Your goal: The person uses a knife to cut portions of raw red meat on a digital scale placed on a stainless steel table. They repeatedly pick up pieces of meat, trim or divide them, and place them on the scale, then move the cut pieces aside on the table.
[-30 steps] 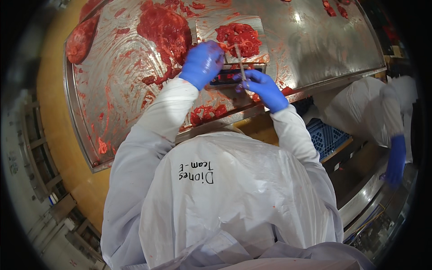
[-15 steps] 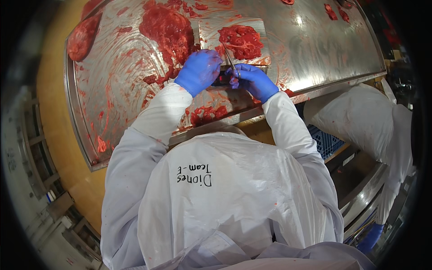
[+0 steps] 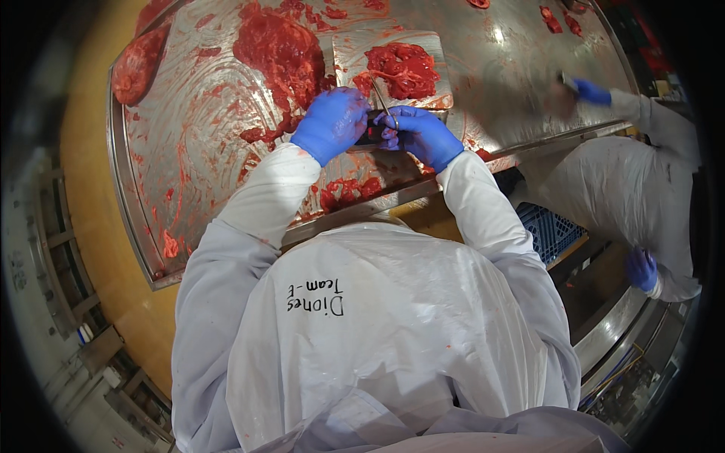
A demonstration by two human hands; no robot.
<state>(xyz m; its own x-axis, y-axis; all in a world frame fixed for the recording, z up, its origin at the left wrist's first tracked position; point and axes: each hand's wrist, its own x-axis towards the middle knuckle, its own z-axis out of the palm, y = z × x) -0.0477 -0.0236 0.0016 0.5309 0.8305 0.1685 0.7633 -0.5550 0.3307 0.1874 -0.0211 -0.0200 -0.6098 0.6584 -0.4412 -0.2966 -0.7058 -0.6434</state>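
Observation:
My right hand (image 3: pixel 427 136), in a blue glove, is closed around the handle of slim metal scissors (image 3: pixel 386 107), whose tip points away toward the meat. Beside it my left hand (image 3: pixel 331 124), also gloved, has its fingers curled; whatever they hold is hidden. A red lump of meat with pale strands (image 3: pixel 408 72) lies just beyond both hands on a square metal plate (image 3: pixel 444 90). Partly covered by my hands, a dark panel (image 3: pixel 370 137) with a small red glow sits at the plate's near side. A larger piece of meat (image 3: pixel 279 53) lies left of the plate.
The steel table (image 3: pixel 196 151) has a raised rim and is smeared red. More meat (image 3: pixel 140 68) lies at its far left, and scraps (image 3: pixel 351 192) near the front edge. At right, a co-worker's gloved hand (image 3: pixel 593 92) reaches over the table. A blue crate (image 3: pixel 551 230) stands below.
A co-worker's gloved hand has come over the right side of the table, with something blurred in it; their other hand has risen. My hands have barely moved.

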